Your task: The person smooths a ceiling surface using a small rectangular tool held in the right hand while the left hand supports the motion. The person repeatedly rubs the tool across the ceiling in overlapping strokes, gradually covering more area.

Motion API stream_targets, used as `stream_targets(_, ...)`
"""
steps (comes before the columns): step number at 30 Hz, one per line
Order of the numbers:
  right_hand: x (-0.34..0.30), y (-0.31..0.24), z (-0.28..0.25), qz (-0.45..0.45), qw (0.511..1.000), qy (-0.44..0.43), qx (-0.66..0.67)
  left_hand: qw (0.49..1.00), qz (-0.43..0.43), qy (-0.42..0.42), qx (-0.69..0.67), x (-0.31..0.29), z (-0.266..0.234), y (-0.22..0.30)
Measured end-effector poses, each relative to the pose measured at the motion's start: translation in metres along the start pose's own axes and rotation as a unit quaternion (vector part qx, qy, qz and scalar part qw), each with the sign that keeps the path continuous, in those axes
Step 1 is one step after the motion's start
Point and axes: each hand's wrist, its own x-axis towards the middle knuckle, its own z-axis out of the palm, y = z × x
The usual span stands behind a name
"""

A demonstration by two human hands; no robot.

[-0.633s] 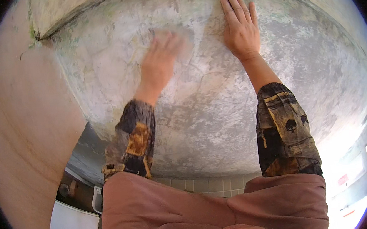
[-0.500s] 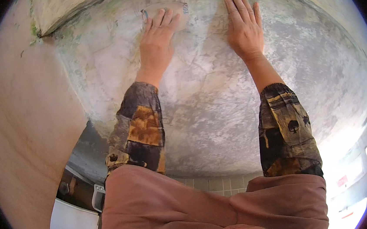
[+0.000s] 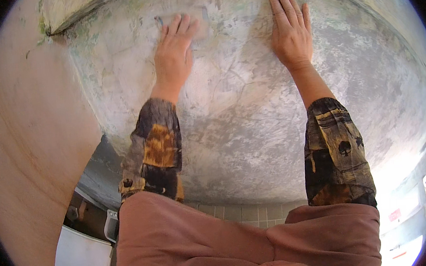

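Observation:
My left hand (image 3: 173, 51) lies flat with its fingers spread over a thin, pale sheet (image 3: 202, 18), perhaps sandpaper seen from its back. The sheet is pressed against a mottled grey and white plastered wall (image 3: 243, 125); motion blurs it, and the fingers hide part of it. Over to the right, my right hand (image 3: 292, 32) rests palm down on the same wall, fingers stretched out and nothing in them. Both forearms are in dark patterned sleeves.
A ledge (image 3: 86, 12) runs along the far side of the wall. A smooth beige surface (image 3: 25, 124) stands at the left. White furniture (image 3: 81, 253) is at the lower left, grey tiles (image 3: 250, 214) are below, and a bright area (image 3: 403, 228) lies at the lower right.
My left hand has slid a little to the left and the sheet has moved with it. In the picture my right hand sits slightly farther right, still flat on the wall.

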Motion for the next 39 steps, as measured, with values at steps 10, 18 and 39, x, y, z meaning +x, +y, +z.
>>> stream_targets(10,-0.002,0.003,0.002,-0.009,1.000,0.003,0.002,0.992,0.011,-0.119,0.038,-0.047,-0.022,0.030)
stream_targets(18,0.017,-0.067,0.018,-0.077,0.996,-0.054,-0.006,0.998,0.039,0.011,0.050,0.033,-0.004,-0.003)
stream_targets(39,0.021,-0.093,0.030,-0.055,0.997,-0.042,0.022,0.991,-0.031,-0.103,0.082,-0.021,-0.031,-0.013)
